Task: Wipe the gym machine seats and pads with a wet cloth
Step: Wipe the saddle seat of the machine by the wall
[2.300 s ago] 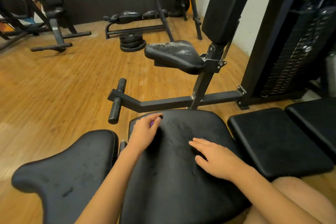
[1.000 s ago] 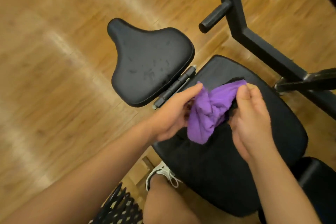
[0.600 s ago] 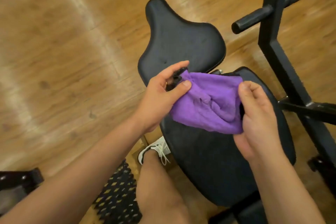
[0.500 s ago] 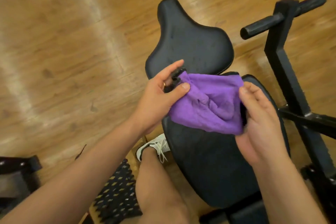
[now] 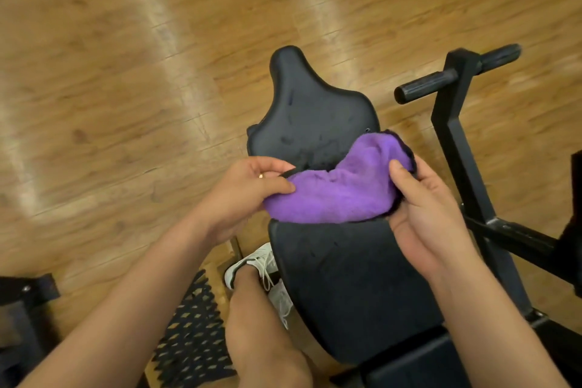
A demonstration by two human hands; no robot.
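Observation:
A purple cloth (image 5: 340, 189) with a dark edge is stretched between both hands above the bench. My left hand (image 5: 248, 186) pinches its left end between thumb and fingers. My right hand (image 5: 422, 208) grips its right end, thumb on top. Under the cloth lies the large black bench pad (image 5: 346, 287). Beyond it sits a smaller black saddle-shaped seat pad (image 5: 311, 116) with scuff marks on its surface; the cloth covers its near right corner.
A black steel frame (image 5: 453, 148) with a cylindrical grip bar (image 5: 441, 79) stands on the right. My leg and white shoe (image 5: 255, 264) are beside the bench on a black patterned mat (image 5: 192, 334). Wooden floor (image 5: 126, 72) lies all around. Another dark machine part (image 5: 25, 299) sits at lower left.
Both hands lifted off the bench pad and took up the purple cloth, then spread it wider between them. The view swung down and left over the seat pad.

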